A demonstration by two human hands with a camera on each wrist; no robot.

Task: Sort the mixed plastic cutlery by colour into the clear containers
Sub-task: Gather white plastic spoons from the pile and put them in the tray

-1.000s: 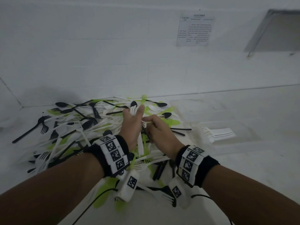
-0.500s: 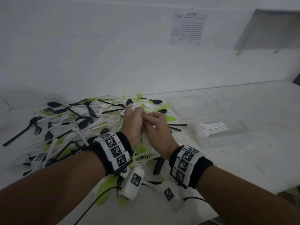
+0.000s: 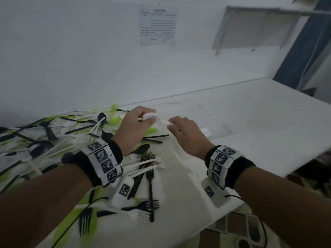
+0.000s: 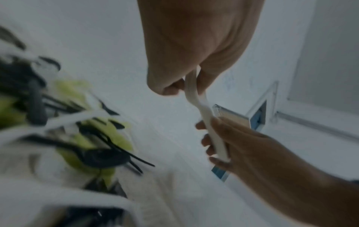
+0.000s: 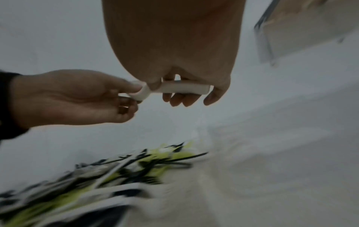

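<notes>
Both grips grasping white cutlery [image 3: 158, 119]: left hand [image 3: 136, 125] pinching one end, right hand [image 3: 186, 133] the other, above the desk [image 3: 250, 111]

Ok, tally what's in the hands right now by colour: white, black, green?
White: 1 bundle, held between left hand and right hand; the pieces in it are too blurred to count.
Black: 0
Green: 0
Total: 1 bundle

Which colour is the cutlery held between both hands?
White; the white cutlery shows best in the right wrist view.
</notes>
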